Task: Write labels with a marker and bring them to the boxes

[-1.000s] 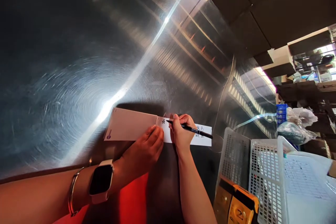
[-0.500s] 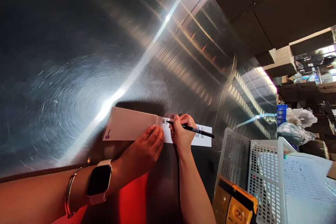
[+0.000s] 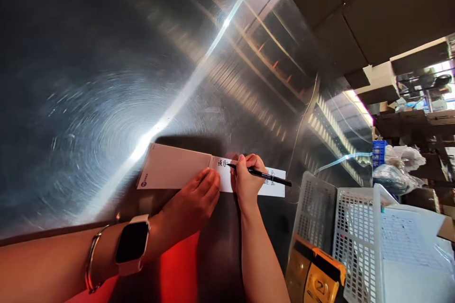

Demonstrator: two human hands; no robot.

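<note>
On steel table [image 3: 106, 80] | right hand [image 3: 246, 181] fingers pinch pen [image 3: 265, 176] | left hand [image 3: 190, 203] (fingers flat) presses notepad [image 3: 174, 169]

Handwriting on the paper strip [image 3: 273, 184]: unreadably small.

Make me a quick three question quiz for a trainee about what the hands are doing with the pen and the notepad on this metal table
1. True or false: the right hand holds the black pen with its tip on the white sheet.
2. What is the left hand doing?
A. Lifting the white basket
B. Pressing flat on the notepad
C. Holding the pen cap
3. Fill in: on the left wrist sit a metal bracelet and a ____.

Key
1. True; handwriting shows by the tip.
2. B; its fingers lie on the notepad's near edge, beside the written sheet.
3. Smartwatch, with a dark screen and pale strap.
</note>
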